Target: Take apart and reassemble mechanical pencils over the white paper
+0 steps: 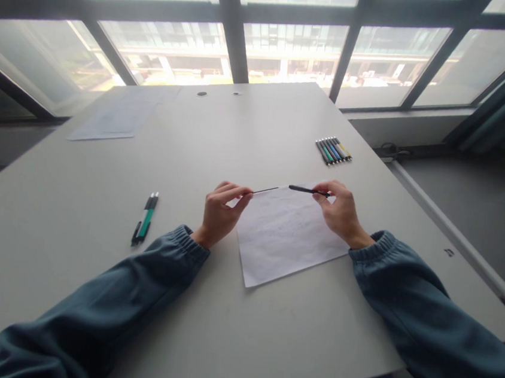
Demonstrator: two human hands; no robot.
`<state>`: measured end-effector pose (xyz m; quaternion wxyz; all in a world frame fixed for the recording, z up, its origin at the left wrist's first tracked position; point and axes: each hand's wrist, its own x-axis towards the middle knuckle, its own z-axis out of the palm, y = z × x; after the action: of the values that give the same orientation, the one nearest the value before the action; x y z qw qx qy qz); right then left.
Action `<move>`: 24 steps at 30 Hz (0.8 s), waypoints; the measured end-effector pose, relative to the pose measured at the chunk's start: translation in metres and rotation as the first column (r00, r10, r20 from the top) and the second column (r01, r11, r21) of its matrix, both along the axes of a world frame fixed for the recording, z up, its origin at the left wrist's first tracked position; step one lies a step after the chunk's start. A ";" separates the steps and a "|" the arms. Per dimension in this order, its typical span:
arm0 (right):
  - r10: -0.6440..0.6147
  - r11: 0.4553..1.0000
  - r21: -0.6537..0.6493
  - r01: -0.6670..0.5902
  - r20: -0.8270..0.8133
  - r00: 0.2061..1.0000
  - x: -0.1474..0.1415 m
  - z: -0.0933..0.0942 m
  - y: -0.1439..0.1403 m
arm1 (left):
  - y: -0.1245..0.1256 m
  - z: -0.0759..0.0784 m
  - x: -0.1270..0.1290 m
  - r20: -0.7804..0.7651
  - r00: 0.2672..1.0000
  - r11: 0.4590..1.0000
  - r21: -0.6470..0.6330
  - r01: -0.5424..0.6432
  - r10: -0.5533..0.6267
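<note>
Between the thumb and fingertips of my left hand (225,210) is a thin dark pen refill (265,190), pointing right. My right hand (338,210) pinches a black pen barrel (300,188), its free end aimed left at the refill. A small gap separates the two. Both hands are just above a white sheet of paper (273,248) with faint marks on it. Left of my left hand, two pens lie side by side, one with a green barrel (147,220) and one mostly black and white (137,231).
A row of several pens (333,151) with green, blue and yellow parts lies at the table's right. More paper (111,115) is at the far left of the white table (200,340). Windows (294,49) stand behind it. A small dark clip-like piece (448,252) sits near the right edge.
</note>
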<state>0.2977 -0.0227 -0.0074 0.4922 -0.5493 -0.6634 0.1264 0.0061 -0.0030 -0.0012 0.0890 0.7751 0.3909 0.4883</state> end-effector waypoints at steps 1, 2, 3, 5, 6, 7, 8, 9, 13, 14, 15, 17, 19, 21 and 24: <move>0.006 1.000 0.000 -0.006 -0.001 1.000 0.000 0.000 0.000 | 0.000 0.000 0.000 -0.001 1.000 1.000 0.005 0.001 -0.001; 0.011 1.000 -0.001 -0.011 -0.002 1.000 -0.001 0.000 0.000 | 0.000 0.000 0.000 -0.003 1.000 1.000 0.011 0.003 -0.003; 0.015 1.000 0.000 -0.015 -0.004 1.000 -0.001 0.000 0.000 | 0.000 0.000 0.001 -0.004 1.000 1.000 0.017 0.006 -0.006; 0.020 1.000 0.005 -0.020 -0.004 1.000 -0.001 0.000 0.000 | 0.000 0.000 0.001 -0.008 1.000 1.000 0.023 0.006 -0.006; 0.022 1.000 0.008 -0.022 -0.004 1.000 -0.001 0.000 0.000 | 0.000 0.000 0.001 -0.010 1.000 1.000 0.022 0.003 -0.003; 0.024 1.000 0.011 -0.024 -0.002 1.000 -0.001 0.000 0.000 | 0.000 0.000 0.001 -0.012 1.000 1.000 0.019 0.000 0.000; 0.026 1.000 0.014 -0.026 -0.001 1.000 -0.001 0.000 0.000 | 0.000 0.000 0.001 -0.015 1.000 1.000 0.017 -0.002 0.003; 0.027 1.000 0.016 -0.027 -0.002 1.000 -0.001 0.000 0.000 | 0.000 0.000 0.001 -0.018 1.000 1.000 0.015 -0.003 0.004; 0.027 0.999 0.034 -0.028 0.011 1.000 0.000 0.000 -0.001 | -0.001 0.002 0.001 -0.030 1.000 1.000 0.022 0.003 -0.003; 0.024 0.999 0.046 -0.026 0.029 0.999 0.000 0.001 -0.002 | -0.001 0.002 0.001 -0.038 0.999 1.000 0.029 0.007 -0.006; 0.018 0.998 0.059 -0.022 0.057 0.998 0.000 0.002 -0.002 | -0.001 0.002 0.002 -0.049 0.999 0.999 0.035 0.010 -0.009; 0.001 0.997 0.080 -0.012 0.141 0.990 0.001 0.005 -0.004 | 0.000 0.002 0.002 -0.080 0.997 0.999 0.047 0.023 -0.019; -0.011 0.996 0.086 -0.010 0.234 0.972 0.000 0.009 -0.006 | 0.000 0.001 0.003 -0.115 0.993 0.998 0.047 0.046 -0.040; -0.003 0.996 0.082 -0.023 0.297 0.955 -0.002 0.011 -0.008 | 0.000 0.000 0.004 -0.137 0.988 0.996 0.042 0.074 -0.067; 0.030 0.995 0.076 -0.058 0.328 0.944 -0.007 0.012 -0.012 | 0.000 -0.001 0.005 -0.152 0.984 0.994 0.035 0.100 -0.093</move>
<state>0.2903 -0.0345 0.0047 0.3953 -0.5264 -0.7526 0.0163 0.0113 -0.0035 -0.0027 0.0665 0.8295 0.3481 0.4317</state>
